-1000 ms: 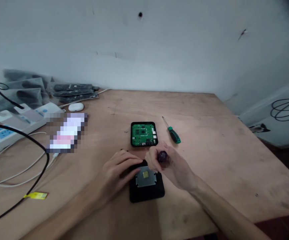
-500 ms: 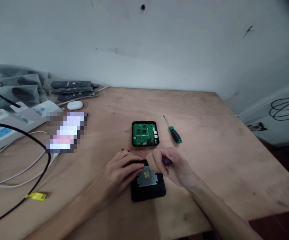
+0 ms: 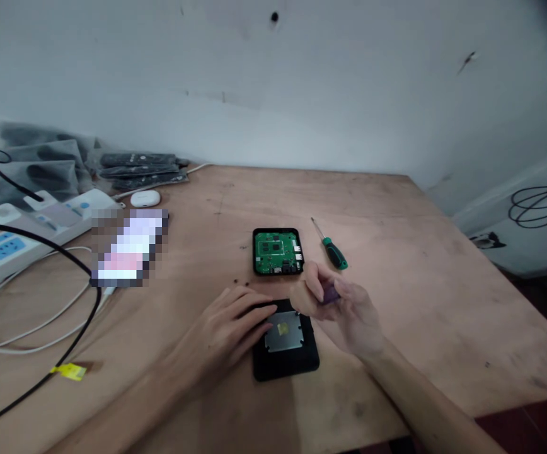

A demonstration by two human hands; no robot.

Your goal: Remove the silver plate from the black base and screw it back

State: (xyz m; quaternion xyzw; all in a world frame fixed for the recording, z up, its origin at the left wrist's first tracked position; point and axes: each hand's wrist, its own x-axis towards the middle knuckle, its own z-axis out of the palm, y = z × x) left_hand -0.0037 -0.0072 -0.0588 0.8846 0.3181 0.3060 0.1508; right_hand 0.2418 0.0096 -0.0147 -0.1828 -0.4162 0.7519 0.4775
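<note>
A black plastic cover [image 3: 287,369] lies on the table with a silver metal plate [image 3: 285,340] on it and a small yellow pad [image 3: 283,328] at the plate's middle. My left hand [image 3: 236,321] rests on the cover's left side, fingers stretched out over its edge. Above the cover's upper right corner, my right hand [image 3: 344,309] is closed around a purple-handled screwdriver [image 3: 330,293]; its shaft is hidden by the fingers. Beyond the hands sits a black case with a green circuit board [image 3: 276,252] inside. A green-and-black screwdriver [image 3: 334,252] lies to its right.
Small dark screws [image 3: 241,282] lie left of the case. At the left are a phone [image 3: 134,246], a white earbud case [image 3: 145,198], a power strip [image 3: 75,217], black and white cables, and bagged remote controls [image 3: 141,167]. A wall stands behind the table.
My right hand has lifted slightly and shifted right with the purple-handled screwdriver, away from the cover's corner. My left hand stays on the cover. The whole view has shifted a little.
</note>
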